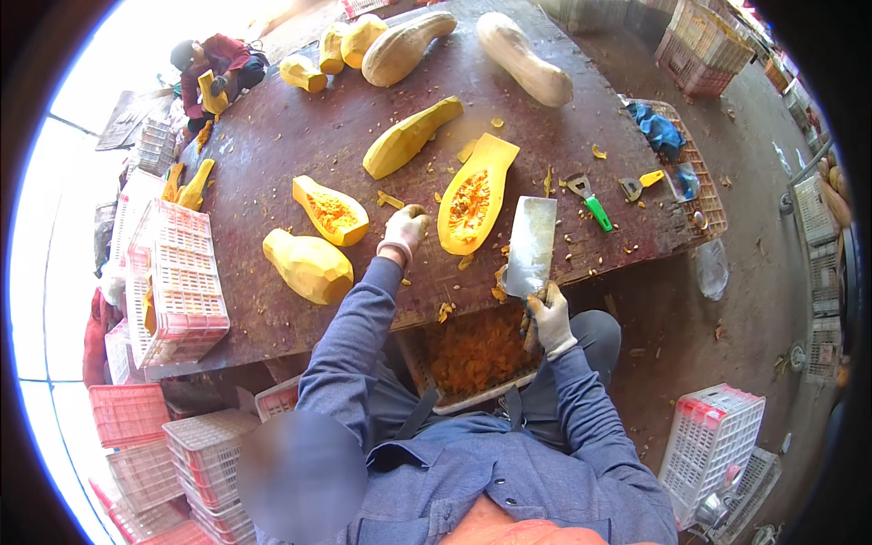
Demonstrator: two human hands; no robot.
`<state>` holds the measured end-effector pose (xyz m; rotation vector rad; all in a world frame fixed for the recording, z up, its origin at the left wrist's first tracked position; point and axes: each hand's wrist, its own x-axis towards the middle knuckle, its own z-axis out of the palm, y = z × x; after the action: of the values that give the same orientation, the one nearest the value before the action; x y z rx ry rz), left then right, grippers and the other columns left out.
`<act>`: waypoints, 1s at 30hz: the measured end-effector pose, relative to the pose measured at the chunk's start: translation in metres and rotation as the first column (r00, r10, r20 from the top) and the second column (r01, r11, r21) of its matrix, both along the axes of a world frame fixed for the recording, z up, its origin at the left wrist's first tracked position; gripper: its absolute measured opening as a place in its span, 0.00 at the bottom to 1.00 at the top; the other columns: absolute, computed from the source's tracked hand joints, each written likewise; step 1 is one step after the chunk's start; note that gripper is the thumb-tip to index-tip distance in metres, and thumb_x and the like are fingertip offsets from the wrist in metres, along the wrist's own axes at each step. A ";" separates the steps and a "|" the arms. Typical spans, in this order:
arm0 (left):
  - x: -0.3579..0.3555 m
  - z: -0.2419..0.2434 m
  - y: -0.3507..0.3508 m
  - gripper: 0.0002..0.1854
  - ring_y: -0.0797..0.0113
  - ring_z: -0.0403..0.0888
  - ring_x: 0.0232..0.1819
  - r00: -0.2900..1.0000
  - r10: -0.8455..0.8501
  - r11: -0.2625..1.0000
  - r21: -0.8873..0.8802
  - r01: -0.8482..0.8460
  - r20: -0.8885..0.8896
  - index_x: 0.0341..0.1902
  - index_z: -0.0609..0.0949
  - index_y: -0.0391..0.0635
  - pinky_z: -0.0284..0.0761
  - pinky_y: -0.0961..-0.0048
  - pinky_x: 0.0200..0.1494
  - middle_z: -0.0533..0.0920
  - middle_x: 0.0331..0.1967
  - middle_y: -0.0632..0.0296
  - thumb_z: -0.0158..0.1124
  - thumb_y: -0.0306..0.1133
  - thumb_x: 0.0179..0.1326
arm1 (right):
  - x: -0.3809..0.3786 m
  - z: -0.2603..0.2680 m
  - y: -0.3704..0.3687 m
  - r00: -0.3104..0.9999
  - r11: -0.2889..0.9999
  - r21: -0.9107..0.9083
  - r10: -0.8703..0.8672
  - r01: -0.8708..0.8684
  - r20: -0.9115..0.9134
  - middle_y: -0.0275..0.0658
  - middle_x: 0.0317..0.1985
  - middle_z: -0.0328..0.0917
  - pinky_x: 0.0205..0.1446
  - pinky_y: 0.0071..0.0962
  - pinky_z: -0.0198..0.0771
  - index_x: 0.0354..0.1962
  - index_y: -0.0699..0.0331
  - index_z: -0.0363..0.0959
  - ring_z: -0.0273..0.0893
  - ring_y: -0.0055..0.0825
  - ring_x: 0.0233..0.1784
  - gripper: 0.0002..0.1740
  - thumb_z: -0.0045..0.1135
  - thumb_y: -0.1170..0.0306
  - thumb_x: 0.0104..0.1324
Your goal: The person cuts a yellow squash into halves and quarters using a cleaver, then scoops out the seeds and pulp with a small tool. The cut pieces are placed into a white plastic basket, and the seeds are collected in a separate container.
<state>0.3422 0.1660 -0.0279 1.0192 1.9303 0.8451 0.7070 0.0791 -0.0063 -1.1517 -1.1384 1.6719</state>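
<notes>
My gloved right hand (pixel 552 320) grips the handle of a broad cleaver (pixel 533 245), its blade pointing away over the table's near edge. My gloved left hand (pixel 406 228) rests on or just above the table (pixel 259 163), fingers curled; whether it holds anything is unclear. Left of it lies a peeled squash half (pixel 354 221) with orange pulp showing, and nearer me a rounded peeled squash piece (pixel 310 267). Between my hands, farther back, lies a larger cut-open squash half (pixel 477 197), seeds up. Beyond stands a long peeled squash piece (pixel 412 136).
Two unpeeled squashes (pixel 524 61) (pixel 409 48) lie at the far side. A green-handled peeler (pixel 598 212) and yellow-handled peeler (pixel 642 184) lie right. A crate of orange scraps (pixel 477 354) sits below. Plastic crates (pixel 180 279) stand left. A person (pixel 218 75) holds squash at the far left.
</notes>
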 end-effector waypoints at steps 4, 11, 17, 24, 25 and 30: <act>0.037 0.039 0.047 0.32 0.54 0.76 0.69 0.977 -0.066 0.993 0.082 0.085 -0.204 0.67 0.75 0.32 0.69 0.69 0.69 0.78 0.66 0.42 0.67 0.39 0.64 | 0.001 0.008 -0.003 0.999 1.000 -0.008 -0.030 0.030 0.009 0.34 0.25 0.72 0.19 0.25 0.71 0.42 0.69 0.69 0.73 0.21 0.16 0.06 0.55 0.77 0.70; 0.071 0.050 0.133 0.30 0.54 0.85 0.55 0.900 -0.339 0.937 -0.182 0.297 -0.276 0.58 0.84 0.41 0.78 0.65 0.58 0.87 0.52 0.48 0.75 0.41 0.49 | 0.007 0.024 -0.001 0.996 0.991 -0.101 -0.087 0.084 -0.029 0.36 0.24 0.72 0.17 0.27 0.71 0.45 0.69 0.67 0.73 0.24 0.15 0.08 0.53 0.76 0.71; 0.062 0.049 0.154 0.28 0.56 0.87 0.46 0.901 -0.386 0.896 -0.313 0.314 -0.198 0.47 0.89 0.40 0.81 0.63 0.52 0.89 0.45 0.51 0.82 0.38 0.38 | 0.002 0.019 0.001 0.998 0.993 -0.106 -0.063 0.061 -0.021 0.36 0.24 0.73 0.17 0.26 0.71 0.43 0.68 0.67 0.73 0.23 0.15 0.07 0.54 0.75 0.71; 0.062 0.068 0.071 0.21 0.72 0.85 0.38 0.986 -0.047 0.947 0.320 -0.007 0.161 0.47 0.86 0.37 0.81 0.72 0.47 0.89 0.38 0.61 0.76 0.21 0.46 | 0.002 0.017 0.002 0.997 0.998 0.009 -0.055 0.054 0.050 0.35 0.22 0.73 0.17 0.25 0.70 0.42 0.68 0.68 0.74 0.22 0.15 0.06 0.53 0.77 0.70; 0.066 0.082 0.054 0.20 0.74 0.85 0.39 0.986 -0.008 0.909 0.413 -0.062 0.165 0.47 0.85 0.37 0.81 0.73 0.48 0.89 0.38 0.61 0.77 0.23 0.48 | 0.003 0.020 0.002 0.995 0.997 0.057 -0.049 0.044 0.083 0.35 0.22 0.73 0.17 0.25 0.70 0.42 0.68 0.68 0.74 0.22 0.16 0.06 0.53 0.77 0.70; 0.049 0.102 -0.026 0.19 0.71 0.84 0.41 0.943 0.139 0.675 0.726 0.132 -0.301 0.48 0.84 0.40 0.81 0.71 0.46 0.87 0.41 0.60 0.78 0.25 0.51 | -0.013 0.048 -0.006 0.968 0.952 0.301 -0.024 -0.054 0.250 0.40 0.24 0.79 0.23 0.28 0.72 0.43 0.68 0.70 0.79 0.26 0.20 0.07 0.56 0.77 0.68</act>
<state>0.3912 0.1398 0.0740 1.7320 1.8624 1.6299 0.6942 0.0735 0.0420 -1.1758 -1.5085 1.3247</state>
